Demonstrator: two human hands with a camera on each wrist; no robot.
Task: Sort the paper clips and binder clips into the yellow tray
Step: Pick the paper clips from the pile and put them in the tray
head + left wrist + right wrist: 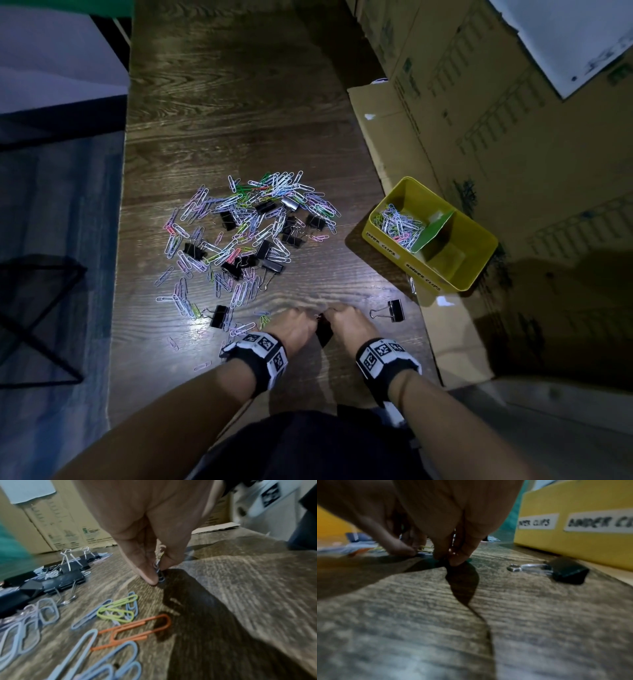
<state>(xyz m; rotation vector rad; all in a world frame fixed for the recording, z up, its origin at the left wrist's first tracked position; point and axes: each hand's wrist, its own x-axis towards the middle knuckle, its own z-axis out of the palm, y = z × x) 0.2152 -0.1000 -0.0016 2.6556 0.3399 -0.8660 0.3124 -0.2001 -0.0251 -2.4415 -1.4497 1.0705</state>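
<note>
A heap of coloured paper clips and black binder clips (246,233) lies mid-table. The yellow tray (387,240) stands to the right, split by a green divider, with paper clips (397,222) in its near-left compartment; its labels read "paper clips" and "binder clips" (597,522). Both hands are down at the table's front edge, fingertips nearly touching. My left hand (310,317) pinches a few paper clips (158,566) between thumb and fingers. My right hand (329,313) pinches at a teal paper clip (469,560) on the wood, mostly hidden under its fingertips (455,561).
One binder clip (394,310) lies alone just right of my right hand, another (219,315) to the left among loose clips. Cardboard boxes (479,120) wall the right side, and flat cardboard (387,137) lies under the tray. A black wire frame (41,308) stands off the table's left edge.
</note>
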